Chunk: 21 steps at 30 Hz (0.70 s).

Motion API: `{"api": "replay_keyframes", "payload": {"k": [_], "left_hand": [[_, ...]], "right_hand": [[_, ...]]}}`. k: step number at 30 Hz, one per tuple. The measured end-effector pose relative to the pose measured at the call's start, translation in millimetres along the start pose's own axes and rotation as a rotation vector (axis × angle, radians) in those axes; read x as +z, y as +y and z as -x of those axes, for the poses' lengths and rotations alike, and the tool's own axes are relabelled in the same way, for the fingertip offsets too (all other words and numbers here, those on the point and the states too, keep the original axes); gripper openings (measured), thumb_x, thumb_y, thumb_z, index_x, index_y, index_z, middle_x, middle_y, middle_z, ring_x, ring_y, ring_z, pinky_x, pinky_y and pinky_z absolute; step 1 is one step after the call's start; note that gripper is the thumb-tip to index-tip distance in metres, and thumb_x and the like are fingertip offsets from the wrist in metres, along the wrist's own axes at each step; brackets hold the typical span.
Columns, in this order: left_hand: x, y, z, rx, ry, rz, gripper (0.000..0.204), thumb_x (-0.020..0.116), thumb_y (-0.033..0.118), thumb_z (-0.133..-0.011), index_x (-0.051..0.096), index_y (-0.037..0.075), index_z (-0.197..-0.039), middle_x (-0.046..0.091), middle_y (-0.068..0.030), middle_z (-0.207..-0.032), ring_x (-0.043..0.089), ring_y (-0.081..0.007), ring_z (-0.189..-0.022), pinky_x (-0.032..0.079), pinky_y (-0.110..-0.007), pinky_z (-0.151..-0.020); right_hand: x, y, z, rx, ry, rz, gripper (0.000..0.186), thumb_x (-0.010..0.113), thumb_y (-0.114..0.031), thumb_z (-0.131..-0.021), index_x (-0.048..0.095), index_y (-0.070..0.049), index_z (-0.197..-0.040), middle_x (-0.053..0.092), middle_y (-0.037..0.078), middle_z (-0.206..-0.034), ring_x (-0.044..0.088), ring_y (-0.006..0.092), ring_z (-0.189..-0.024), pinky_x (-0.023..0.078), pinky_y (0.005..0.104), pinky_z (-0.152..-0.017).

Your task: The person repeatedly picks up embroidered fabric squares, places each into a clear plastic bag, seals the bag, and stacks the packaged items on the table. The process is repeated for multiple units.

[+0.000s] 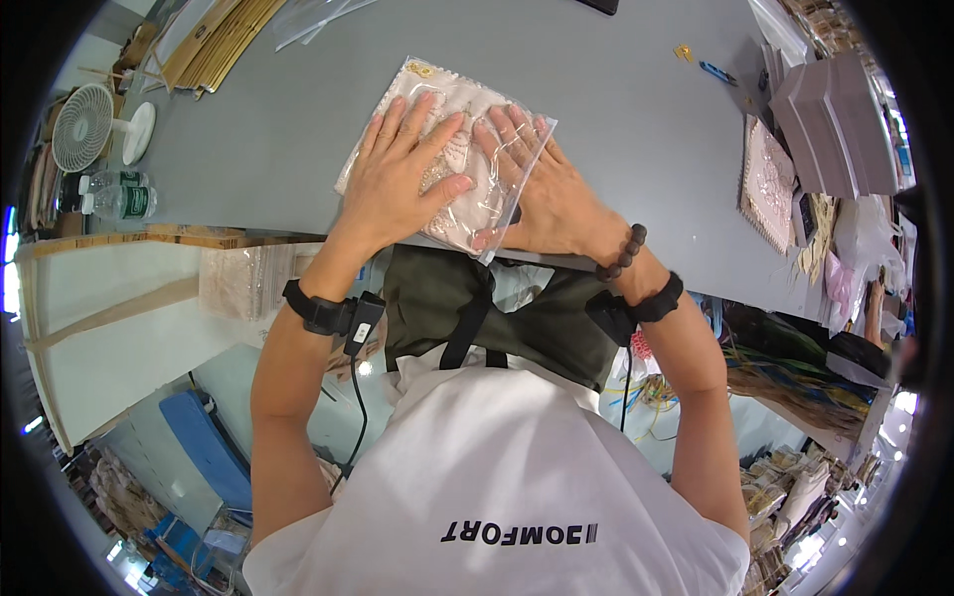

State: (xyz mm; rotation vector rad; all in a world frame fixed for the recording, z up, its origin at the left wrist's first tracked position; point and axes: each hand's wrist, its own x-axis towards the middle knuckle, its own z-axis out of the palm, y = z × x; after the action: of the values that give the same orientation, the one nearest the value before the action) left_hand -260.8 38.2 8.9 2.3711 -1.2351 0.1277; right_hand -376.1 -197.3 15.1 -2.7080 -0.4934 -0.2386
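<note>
A clear plastic bag (402, 84) lies tilted on the grey table near its front edge. Inside it is a flat, pale pink embroidered piece (455, 154) with a beaded-looking border; a small gold ornament (420, 70) shows at the far left corner. My left hand (393, 184) rests flat on the bag, fingers spread and thumb out to the right. From the right, my right hand (552, 194) reaches in with its fingers stretched out. The bag's right edge crosses over this hand, and its fingers appear to be under the clear plastic.
A similar pink piece (767, 179) lies at the right beside a stack of grey-mauve folded sheets (835, 124). Blue-handled snippers (717, 73) and gold bits (683, 53) lie far right. Bottles (124, 202), a white fan (84, 127) and golden-brown strips (219, 45) stand or lie left.
</note>
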Motion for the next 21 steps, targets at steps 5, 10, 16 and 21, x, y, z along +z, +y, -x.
{"api": "replay_keyframes", "payload": {"k": [5,10,16,21], "left_hand": [[-5.7,15.2,11.7,0.022,0.262,-0.027,0.049,0.077,0.045,-0.096,0.072,0.014,-0.134,0.057,-0.0189,-0.151,0.052,-0.0412,-0.137,0.038,-0.052,-0.115],[-9.7,69.4,77.6,-0.401,0.241,0.437,0.038,0.081,0.029,-0.097,0.070,0.003,-0.072,0.062,-0.0121,-0.061,0.063,-0.0310,-0.057,0.046,-0.040,-0.053],[30.8,105.4,99.0,-0.742,-0.073,1.257,0.032,0.063,0.029,-0.111,0.075,-0.002,-0.111,0.071,-0.0015,-0.083,0.063,-0.0072,-0.072,0.052,-0.024,-0.066],[22.2,107.2,90.5,-0.818,-0.066,1.419,0.034,0.063,0.028,-0.109,0.074,-0.001,-0.094,0.068,-0.0016,-0.080,0.060,-0.0074,-0.073,0.048,-0.026,-0.065]], "right_hand": [[-19.8,-4.9,28.4,0.025,0.064,0.069,0.095,0.082,-0.052,-0.090,0.044,0.002,-0.160,0.046,0.027,-0.163,0.048,0.0411,-0.150,0.039,0.0484,-0.124],[-28.1,-64.3,66.0,0.501,0.189,-0.417,0.033,0.078,-0.026,-0.100,0.077,0.001,-0.118,0.078,0.014,-0.103,0.073,0.0188,-0.079,0.057,0.0342,-0.069],[-13.9,-84.3,57.0,0.924,-0.135,-1.022,0.027,0.073,-0.025,-0.105,0.080,0.001,-0.108,0.073,0.002,-0.077,0.064,0.0063,-0.056,0.047,0.0223,-0.046],[-4.1,-86.5,47.2,0.961,-0.088,-1.212,0.020,0.070,-0.018,-0.105,0.076,0.001,-0.109,0.071,0.003,-0.079,0.063,0.0071,-0.056,0.047,0.0219,-0.044]]}}
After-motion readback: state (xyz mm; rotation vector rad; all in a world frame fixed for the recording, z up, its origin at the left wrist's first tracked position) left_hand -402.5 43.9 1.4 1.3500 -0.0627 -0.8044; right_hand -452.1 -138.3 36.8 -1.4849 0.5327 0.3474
